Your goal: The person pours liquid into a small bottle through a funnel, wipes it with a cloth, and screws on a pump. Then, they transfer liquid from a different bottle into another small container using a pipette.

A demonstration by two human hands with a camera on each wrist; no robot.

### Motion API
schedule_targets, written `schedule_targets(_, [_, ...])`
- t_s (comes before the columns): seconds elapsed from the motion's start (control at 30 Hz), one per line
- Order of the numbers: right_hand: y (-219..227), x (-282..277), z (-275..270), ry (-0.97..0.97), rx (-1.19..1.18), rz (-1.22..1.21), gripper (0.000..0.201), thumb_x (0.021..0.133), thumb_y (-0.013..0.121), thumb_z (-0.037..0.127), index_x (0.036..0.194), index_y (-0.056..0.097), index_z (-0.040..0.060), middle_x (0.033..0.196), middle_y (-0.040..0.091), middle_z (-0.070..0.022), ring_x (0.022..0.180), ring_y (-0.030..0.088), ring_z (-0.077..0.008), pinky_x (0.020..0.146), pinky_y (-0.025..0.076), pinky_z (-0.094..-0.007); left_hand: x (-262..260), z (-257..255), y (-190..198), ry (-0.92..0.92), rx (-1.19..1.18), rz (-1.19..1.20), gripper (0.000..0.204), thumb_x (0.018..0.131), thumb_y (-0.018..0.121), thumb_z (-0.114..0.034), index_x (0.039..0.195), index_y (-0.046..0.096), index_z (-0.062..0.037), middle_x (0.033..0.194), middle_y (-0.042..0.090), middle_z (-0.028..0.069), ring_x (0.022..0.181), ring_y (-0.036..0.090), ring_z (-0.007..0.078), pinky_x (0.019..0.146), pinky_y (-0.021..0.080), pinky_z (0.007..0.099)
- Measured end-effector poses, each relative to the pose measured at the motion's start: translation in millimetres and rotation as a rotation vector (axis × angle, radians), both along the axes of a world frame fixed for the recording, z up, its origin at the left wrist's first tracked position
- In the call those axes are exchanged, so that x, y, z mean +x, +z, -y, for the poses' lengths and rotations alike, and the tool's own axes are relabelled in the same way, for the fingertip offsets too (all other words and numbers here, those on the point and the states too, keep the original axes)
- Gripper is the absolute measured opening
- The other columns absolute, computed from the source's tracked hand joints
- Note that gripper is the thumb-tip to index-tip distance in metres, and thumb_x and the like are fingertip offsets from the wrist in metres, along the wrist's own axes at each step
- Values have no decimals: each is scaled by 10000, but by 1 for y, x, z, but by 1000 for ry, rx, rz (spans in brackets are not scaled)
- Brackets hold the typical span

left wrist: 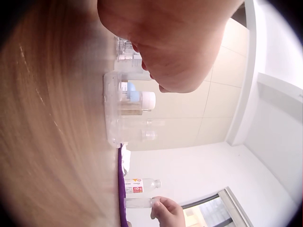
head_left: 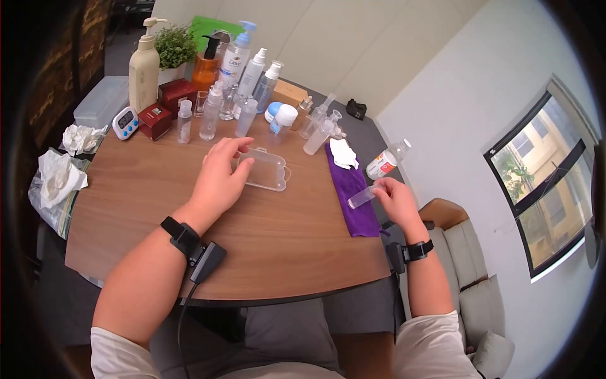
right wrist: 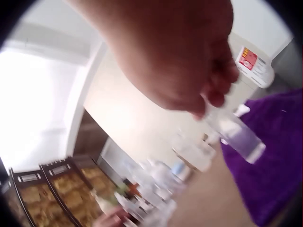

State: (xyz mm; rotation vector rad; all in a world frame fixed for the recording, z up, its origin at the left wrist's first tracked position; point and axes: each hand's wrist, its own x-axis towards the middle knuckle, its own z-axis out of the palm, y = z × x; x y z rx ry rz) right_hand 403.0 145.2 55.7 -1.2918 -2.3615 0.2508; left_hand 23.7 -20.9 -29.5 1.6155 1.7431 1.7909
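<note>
My right hand [head_left: 398, 201] pinches one end of a small clear cylindrical bottle [head_left: 362, 197] between thumb and fingers. The bottle is tilted over the purple cloth [head_left: 353, 221], its far end pointing left and down; in the right wrist view the clear bottle [right wrist: 239, 137] overlaps the cloth. Loosely bent, the fingers of my left hand [head_left: 224, 172] hover around the near-left edge of a clear plastic case [head_left: 268, 172] lying on the table. Nothing shows in that hand's grasp. In the left wrist view the case [left wrist: 112, 106] stands just beyond the hand.
Beyond the case stand several pump and spray bottles [head_left: 211, 114], a blue-lidded jar [head_left: 273, 111] and a white timer [head_left: 125, 122]. A crumpled white tissue [head_left: 343, 153] lies on the cloth, with a labelled bottle [head_left: 388, 159] to its right. More tissues [head_left: 60, 180] are at the left edge.
</note>
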Motion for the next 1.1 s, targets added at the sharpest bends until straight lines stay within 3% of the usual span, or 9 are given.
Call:
schedule_targets(0.13, [33, 18, -4, -122, -79, -138, 258, 947, 738, 185, 1101, 740, -22, 772, 692, -141, 676, 639, -224, 672, 526, -358, 4, 7, 13, -148, 17, 75, 360, 971, 670, -67, 1329, 655, -32, 1137, 639, 64, 1027, 602, 176, 827, 482, 312])
schedule_targets(0.27, [10, 13, 16, -11, -18, 47, 238, 914, 769, 184, 1058, 750, -4, 779, 692, -163, 693, 655, -288, 686, 527, -392, 9, 8, 16, -217, 29, 1, 357, 1000, 656, -72, 1356, 649, -37, 1133, 649, 40, 1021, 592, 141, 842, 485, 293])
schedule_targets(0.47, [26, 7, 17, 25, 14, 152, 216, 886, 782, 202, 993, 766, 15, 876, 735, -207, 844, 716, -393, 762, 558, -459, 24, 12, 9, -536, -177, 231, 321, 1077, 602, -110, 1374, 647, 1, 1200, 737, 81, 1021, 646, 115, 960, 529, 290])
schedule_targets(0.6, [53, 19, 27, 23, 48, 169, 209, 874, 788, 216, 960, 781, 25, 865, 749, -196, 872, 725, -383, 780, 567, -480, 61, 23, 30, -553, -276, -95, 293, 1031, 668, -121, 1298, 696, -4, 1207, 746, 80, 1043, 667, 145, 952, 534, 306])
schedule_targets(0.7, [59, 33, 38, 4, 13, 116, 212, 881, 782, 219, 960, 780, 22, 869, 752, -191, 870, 727, -381, 787, 570, -484, 92, 24, 57, -627, -341, -410, 310, 969, 754, -197, 1224, 726, -24, 1099, 734, 137, 943, 708, 240, 818, 570, 363])
schedule_targets(0.77, [31, 41, 31, 146, 15, 264, 214, 893, 768, 213, 977, 777, 18, 882, 757, -186, 869, 727, -386, 799, 575, -481, 115, 13, 56, -671, -330, -458, 315, 962, 766, -218, 1211, 730, -30, 1089, 733, 150, 922, 716, 264, 794, 578, 381])
schedule_targets(0.8, [20, 39, 29, 176, 63, 154, 217, 889, 751, 189, 999, 768, 2, 886, 750, -195, 853, 725, -381, 776, 568, -465, 128, 3, 56, -676, -316, -548, 321, 953, 772, -250, 1190, 738, -36, 1097, 736, 158, 925, 723, 289, 793, 583, 402])
schedule_targets(0.93, [22, 39, 22, 111, 44, 246, 237, 896, 750, 204, 1035, 774, 13, 931, 760, -200, 899, 731, -389, 817, 575, -472, 190, -39, 54, -575, -456, -786, 349, 928, 776, -335, 1134, 755, -54, 1110, 739, 175, 949, 731, 347, 815, 586, 463])
schedule_targets(1.1, [27, 36, 22, 161, 62, 333, 270, 905, 751, 228, 1065, 774, 12, 960, 760, -222, 948, 735, -391, 859, 581, -477, 232, -72, 32, -476, -393, -890, 255, 915, 746, -275, 1048, 777, -60, 1030, 746, 171, 970, 723, 363, 830, 583, 484])
